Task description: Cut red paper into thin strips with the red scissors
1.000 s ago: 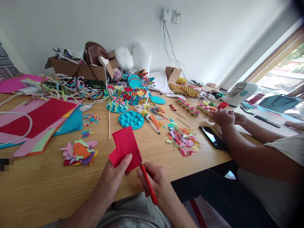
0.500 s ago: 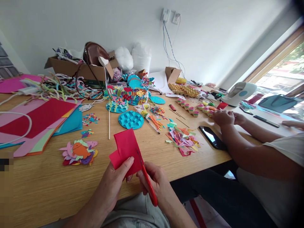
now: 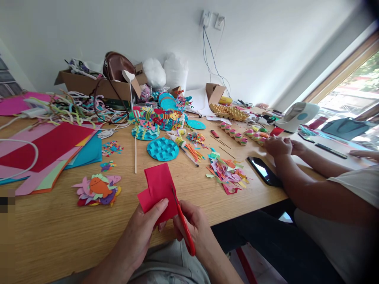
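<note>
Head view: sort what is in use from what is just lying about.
In use:
red paper, pinched in the left hand
scissors, gripped in the right hand, blade at the paper's edge

Lying about:
fish cutouts
blue disc
scraps
phone
paper sheets
box

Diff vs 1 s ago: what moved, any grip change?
The red paper in the left hand sank slightly toward the person. The right hand with the scissors followed, blades still at the paper's right edge. Both grips held. The co-worker's hands, phone and scraps stayed put.
</note>
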`<state>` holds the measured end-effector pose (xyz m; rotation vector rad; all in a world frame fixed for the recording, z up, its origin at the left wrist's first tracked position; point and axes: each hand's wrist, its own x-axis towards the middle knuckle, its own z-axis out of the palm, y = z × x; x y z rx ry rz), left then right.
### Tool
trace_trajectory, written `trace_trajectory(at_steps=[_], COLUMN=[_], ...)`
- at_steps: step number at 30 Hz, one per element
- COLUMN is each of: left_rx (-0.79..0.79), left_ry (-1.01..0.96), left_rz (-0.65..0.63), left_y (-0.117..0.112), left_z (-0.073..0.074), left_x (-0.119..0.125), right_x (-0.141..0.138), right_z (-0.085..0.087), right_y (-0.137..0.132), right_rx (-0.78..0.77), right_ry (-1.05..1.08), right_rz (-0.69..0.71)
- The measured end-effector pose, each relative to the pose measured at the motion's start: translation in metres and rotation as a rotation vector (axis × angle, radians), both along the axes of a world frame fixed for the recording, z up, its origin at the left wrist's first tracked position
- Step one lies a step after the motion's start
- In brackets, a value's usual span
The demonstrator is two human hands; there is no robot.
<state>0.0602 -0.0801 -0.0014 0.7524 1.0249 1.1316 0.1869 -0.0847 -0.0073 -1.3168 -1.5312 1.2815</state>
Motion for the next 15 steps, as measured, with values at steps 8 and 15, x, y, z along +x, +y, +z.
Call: trace_trajectory(at_steps=[8,15], left_rx=[-0.024,-0.043], left_ry=[-0.016,-0.021], left_rz=[0.024,0.043], left_y=[-0.0007,-0.0007], left_z=[-0.0014,-0.0036], left_x=[0.0001,-0.0003], right_x=[-0.0003,0.0002], right_z=[-0.0118,-0.0105], right_y=[-0.0004,0.0013], right_rx=[0.006,0.024], right_ry=[-0.039,-0.092], right_rz=[-0.048,-0.034])
